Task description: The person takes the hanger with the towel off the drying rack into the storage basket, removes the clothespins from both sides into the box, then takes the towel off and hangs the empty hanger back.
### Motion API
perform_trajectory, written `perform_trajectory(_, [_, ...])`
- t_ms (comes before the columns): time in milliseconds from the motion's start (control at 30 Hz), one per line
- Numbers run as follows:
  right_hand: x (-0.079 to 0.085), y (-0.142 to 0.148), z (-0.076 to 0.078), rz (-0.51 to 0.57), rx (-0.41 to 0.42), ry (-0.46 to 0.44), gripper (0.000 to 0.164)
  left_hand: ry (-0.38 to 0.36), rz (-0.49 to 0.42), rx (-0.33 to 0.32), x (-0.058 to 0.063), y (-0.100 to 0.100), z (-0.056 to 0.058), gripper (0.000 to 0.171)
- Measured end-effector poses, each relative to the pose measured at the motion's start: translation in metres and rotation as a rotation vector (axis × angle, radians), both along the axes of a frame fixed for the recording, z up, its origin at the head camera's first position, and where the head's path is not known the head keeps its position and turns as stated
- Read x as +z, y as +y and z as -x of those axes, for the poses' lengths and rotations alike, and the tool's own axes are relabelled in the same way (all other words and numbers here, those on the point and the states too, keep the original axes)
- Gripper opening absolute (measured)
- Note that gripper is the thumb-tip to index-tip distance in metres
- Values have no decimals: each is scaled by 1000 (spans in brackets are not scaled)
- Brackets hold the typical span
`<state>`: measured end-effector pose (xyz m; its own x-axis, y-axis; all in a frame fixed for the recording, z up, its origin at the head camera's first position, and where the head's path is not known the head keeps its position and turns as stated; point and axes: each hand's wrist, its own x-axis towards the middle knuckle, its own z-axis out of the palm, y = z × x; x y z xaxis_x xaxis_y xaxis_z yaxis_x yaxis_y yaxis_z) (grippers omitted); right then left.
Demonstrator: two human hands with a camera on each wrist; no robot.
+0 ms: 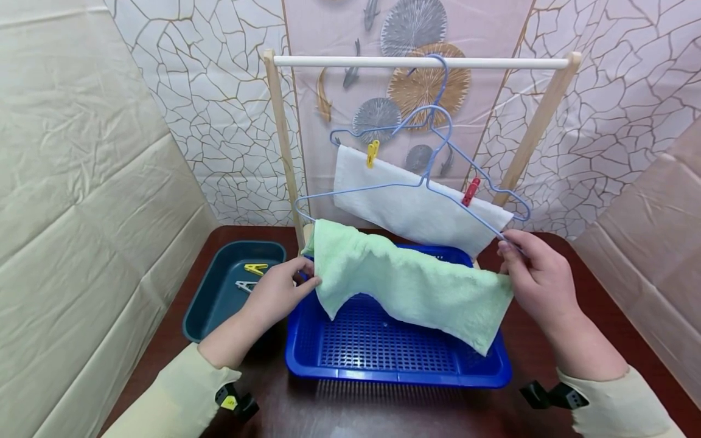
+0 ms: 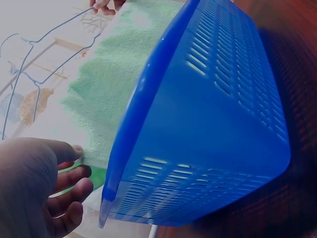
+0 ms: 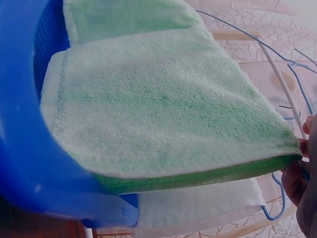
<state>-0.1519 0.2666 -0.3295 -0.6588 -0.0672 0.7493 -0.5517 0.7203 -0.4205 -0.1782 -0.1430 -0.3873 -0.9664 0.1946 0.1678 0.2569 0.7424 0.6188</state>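
A light green towel (image 1: 405, 280) drapes over the lower bar of a blue wire hanger (image 1: 428, 173), above a blue perforated basket (image 1: 394, 375). My left hand (image 1: 276, 291) pinches the towel's left edge between thumb and forefinger; in the left wrist view its other fingers curl loosely below the towel (image 2: 116, 74). On the other side, my right hand (image 1: 539, 274) grips the hanger's right end beside the towel's upper right corner. The right wrist view shows the folded towel (image 3: 163, 104) close up, with that hand partly cut off by the frame.
Behind, a white towel (image 1: 405, 210) hangs from another blue hanger (image 1: 442, 82) on a rack bar (image 1: 350, 61), with a yellow clothespin (image 1: 372, 154) and a red clothespin (image 1: 470, 191). A teal tray (image 1: 195, 304) at left holds yellow (image 1: 255, 268) and white clothespins (image 1: 246, 285).
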Motion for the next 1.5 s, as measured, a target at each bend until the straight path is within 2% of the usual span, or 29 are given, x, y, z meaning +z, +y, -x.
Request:
perform_trajectory(300, [2, 1, -1, -6, 28, 36, 23, -2, -27, 26, 8, -1, 5, 23])
perform_trajectory(533, [3, 0, -3, -9, 37, 59, 25, 27, -77, 34, 24, -2, 10, 32])
perform_trajectory(800, [3, 0, -5, -11, 38, 59, 24, 54, -149, 40, 38, -2, 17, 33])
perform_trajectory(1100, [4, -1, -5, -22, 57, 64, 23, 63, -155, 44, 41, 1, 23, 34])
perform_trajectory(1500, [3, -1, -5, -24, 57, 65, 24, 68, -130, 55, 41, 3, 21, 24])
